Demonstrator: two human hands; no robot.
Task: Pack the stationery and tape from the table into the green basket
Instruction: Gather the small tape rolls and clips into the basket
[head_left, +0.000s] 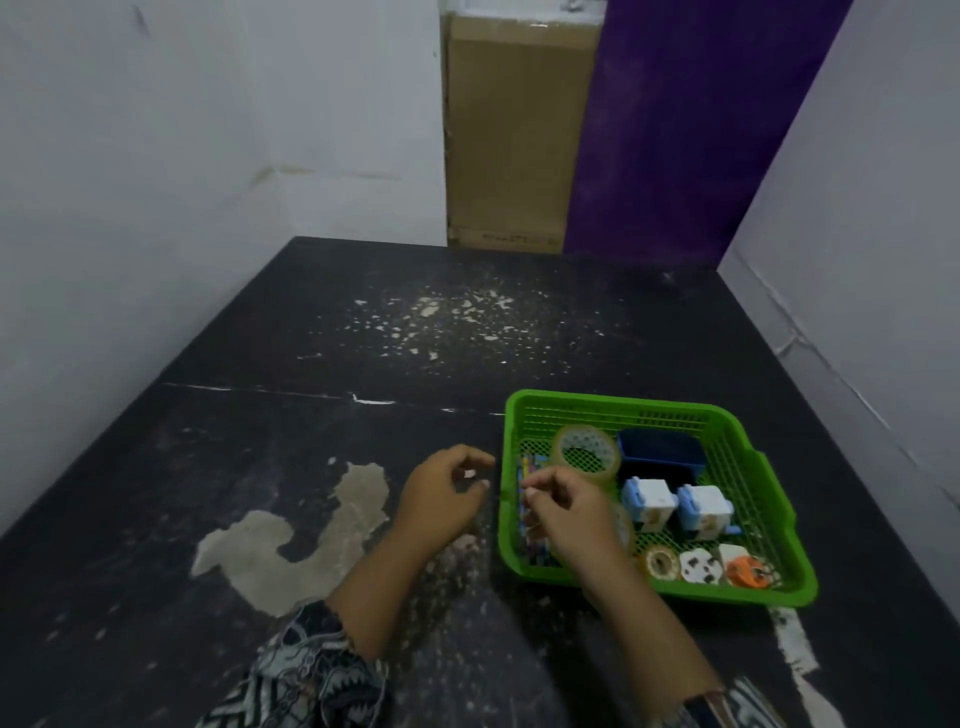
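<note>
The green basket (779, 525) stands on the dark table (311, 415) at the right. Inside lie a large clear tape roll (587, 451), a blue box (660, 453), two white-and-blue sharpeners (649, 501), a small tape roll (661, 564) and an orange-and-white piece (745, 571). A colourful pen pack (535, 462) lies along the basket's left wall. My right hand (571, 512) is over that pack, fingertips pinched at its edge, hiding its middle. My left hand (447, 496) hovers just left of the basket, fingers loosely curled, holding nothing.
The tabletop is worn, with a pale scraped patch (291, 540) at the front left and white flecks at the back. White walls close in on the left and right. A cardboard box (514, 130) and a purple panel (685, 130) stand behind the table.
</note>
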